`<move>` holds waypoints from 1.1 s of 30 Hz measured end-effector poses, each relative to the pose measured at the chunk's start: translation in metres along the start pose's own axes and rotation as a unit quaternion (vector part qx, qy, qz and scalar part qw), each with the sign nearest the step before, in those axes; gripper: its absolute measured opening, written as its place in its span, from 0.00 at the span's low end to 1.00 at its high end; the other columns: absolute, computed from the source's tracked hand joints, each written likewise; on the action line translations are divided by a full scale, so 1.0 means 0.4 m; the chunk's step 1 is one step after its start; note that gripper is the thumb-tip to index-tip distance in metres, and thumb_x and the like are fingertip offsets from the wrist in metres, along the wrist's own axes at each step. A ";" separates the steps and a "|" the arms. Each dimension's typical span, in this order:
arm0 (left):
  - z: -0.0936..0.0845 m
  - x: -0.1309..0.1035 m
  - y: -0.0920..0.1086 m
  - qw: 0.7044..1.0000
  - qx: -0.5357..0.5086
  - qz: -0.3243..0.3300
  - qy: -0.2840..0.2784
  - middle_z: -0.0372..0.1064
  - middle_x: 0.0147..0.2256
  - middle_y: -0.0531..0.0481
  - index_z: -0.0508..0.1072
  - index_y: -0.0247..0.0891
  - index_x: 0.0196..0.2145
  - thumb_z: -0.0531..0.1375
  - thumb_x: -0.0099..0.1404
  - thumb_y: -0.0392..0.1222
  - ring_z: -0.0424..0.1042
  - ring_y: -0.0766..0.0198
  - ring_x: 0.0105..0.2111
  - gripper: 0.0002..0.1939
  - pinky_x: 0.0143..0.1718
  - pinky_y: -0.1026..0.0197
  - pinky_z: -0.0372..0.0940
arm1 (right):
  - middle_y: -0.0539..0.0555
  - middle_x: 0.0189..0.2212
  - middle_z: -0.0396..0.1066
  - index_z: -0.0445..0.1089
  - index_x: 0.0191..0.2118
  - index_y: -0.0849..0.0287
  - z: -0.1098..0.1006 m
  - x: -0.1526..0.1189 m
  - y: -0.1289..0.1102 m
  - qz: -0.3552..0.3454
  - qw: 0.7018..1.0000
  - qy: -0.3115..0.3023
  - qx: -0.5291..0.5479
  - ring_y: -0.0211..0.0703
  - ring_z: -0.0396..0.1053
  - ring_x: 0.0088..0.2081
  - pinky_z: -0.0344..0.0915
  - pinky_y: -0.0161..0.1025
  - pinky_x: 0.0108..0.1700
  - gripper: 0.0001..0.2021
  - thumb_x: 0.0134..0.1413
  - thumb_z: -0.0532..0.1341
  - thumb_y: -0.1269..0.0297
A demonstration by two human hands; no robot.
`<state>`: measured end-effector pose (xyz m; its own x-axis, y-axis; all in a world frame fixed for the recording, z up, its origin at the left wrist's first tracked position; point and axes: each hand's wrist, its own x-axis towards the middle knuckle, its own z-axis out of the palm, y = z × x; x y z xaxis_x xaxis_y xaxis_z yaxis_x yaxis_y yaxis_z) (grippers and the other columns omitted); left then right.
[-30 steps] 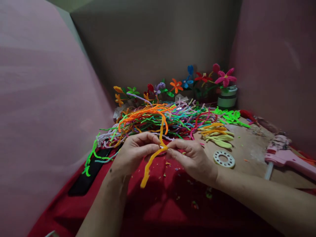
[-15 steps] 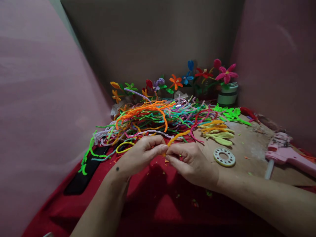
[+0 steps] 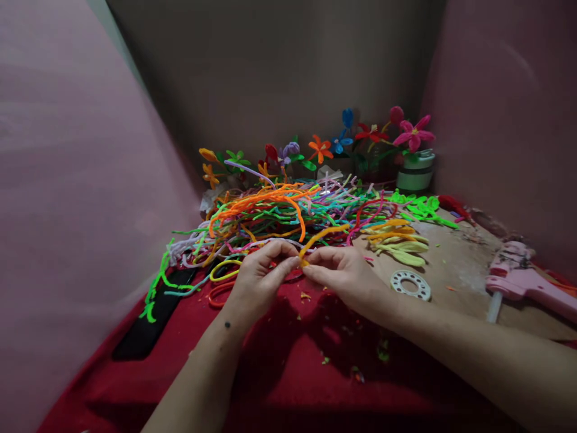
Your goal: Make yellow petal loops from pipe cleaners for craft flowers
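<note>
An orange-yellow pipe cleaner (image 3: pixel 323 233) curves up and to the right from between my fingertips. My left hand (image 3: pixel 265 273) pinches its lower end between thumb and forefinger. From the other side, my right hand (image 3: pixel 341 275) pinches the same end, the two sets of fingertips almost touching. Just behind my hands lies a big tangled heap of coloured pipe cleaners (image 3: pixel 270 210). Yellow scissor handles or loops (image 3: pixel 224 270) show beside my left hand. To the right rests a bundle of yellow and cream folded pipe cleaners (image 3: pixel 399 243).
A white ring with holes (image 3: pixel 410 285) and a pink glue gun (image 3: pixel 518 279) lie on a brown board (image 3: pixel 469 300) at right. A black phone (image 3: pixel 139 337) is on the red cloth (image 3: pixel 288 379) at left. Pipe-cleaner flowers (image 3: pixel 321 148) and a green cup (image 3: pixel 415 171) stand behind.
Both hands have risen slightly, and my right hand has shifted a little left. The pipe cleaner now bends more steeply upward from my fingertips. A red loop shows beside my left wrist.
</note>
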<state>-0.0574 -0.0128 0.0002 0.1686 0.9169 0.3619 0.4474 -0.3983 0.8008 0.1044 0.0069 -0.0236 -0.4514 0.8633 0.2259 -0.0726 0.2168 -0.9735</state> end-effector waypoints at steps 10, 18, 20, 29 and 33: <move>0.006 -0.009 -0.010 0.992 0.092 0.061 0.060 0.65 0.28 0.54 0.67 0.37 0.28 0.56 0.61 0.38 0.64 0.70 0.29 0.04 0.33 0.67 0.58 | 0.48 0.18 0.66 0.67 0.22 0.62 -0.005 0.013 0.016 0.016 0.999 0.022 0.048 0.33 0.61 0.22 0.59 0.32 0.27 0.07 0.46 0.60 0.66; -0.001 -0.008 0.003 0.957 0.269 0.111 -0.019 0.60 0.25 0.53 0.62 0.37 0.24 0.52 0.59 0.31 0.59 0.67 0.28 0.07 0.32 0.64 0.55 | 0.53 0.26 0.71 0.70 0.29 0.62 -0.002 -0.015 0.016 -0.144 0.948 0.060 -0.276 0.38 0.67 0.29 0.60 0.35 0.35 0.07 0.50 0.55 0.74; -0.005 -0.003 0.000 0.952 0.278 0.115 -0.054 0.60 0.26 0.53 0.61 0.37 0.26 0.51 0.60 0.31 0.59 0.67 0.29 0.07 0.32 0.64 0.55 | 0.53 0.26 0.71 0.70 0.29 0.63 -0.004 -0.014 0.022 -0.142 0.943 0.054 -0.297 0.38 0.67 0.29 0.60 0.35 0.35 0.08 0.50 0.54 0.75; -0.015 -0.003 -0.010 0.960 0.250 0.094 -0.082 0.59 0.26 0.54 0.60 0.38 0.28 0.49 0.65 0.36 0.58 0.69 0.27 0.07 0.30 0.66 0.54 | 0.50 0.22 0.69 0.71 0.27 0.61 -0.009 0.012 0.023 -0.016 0.996 0.028 -0.084 0.35 0.64 0.25 0.59 0.33 0.30 0.04 0.47 0.59 0.70; -0.018 -0.010 0.000 0.974 0.214 0.073 -0.017 0.59 0.26 0.55 0.61 0.38 0.30 0.50 0.64 0.37 0.58 0.70 0.25 0.05 0.29 0.66 0.55 | 0.51 0.20 0.69 0.70 0.27 0.63 -0.017 0.024 0.033 0.135 0.974 -0.047 0.173 0.33 0.63 0.19 0.58 0.33 0.25 0.09 0.44 0.64 0.61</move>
<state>-0.0646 -0.0167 0.0021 0.2844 0.8544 0.4348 0.7405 -0.4838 0.4664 0.1050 0.0210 -0.0340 -0.5737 0.8186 -0.0293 -0.2282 -0.1941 -0.9541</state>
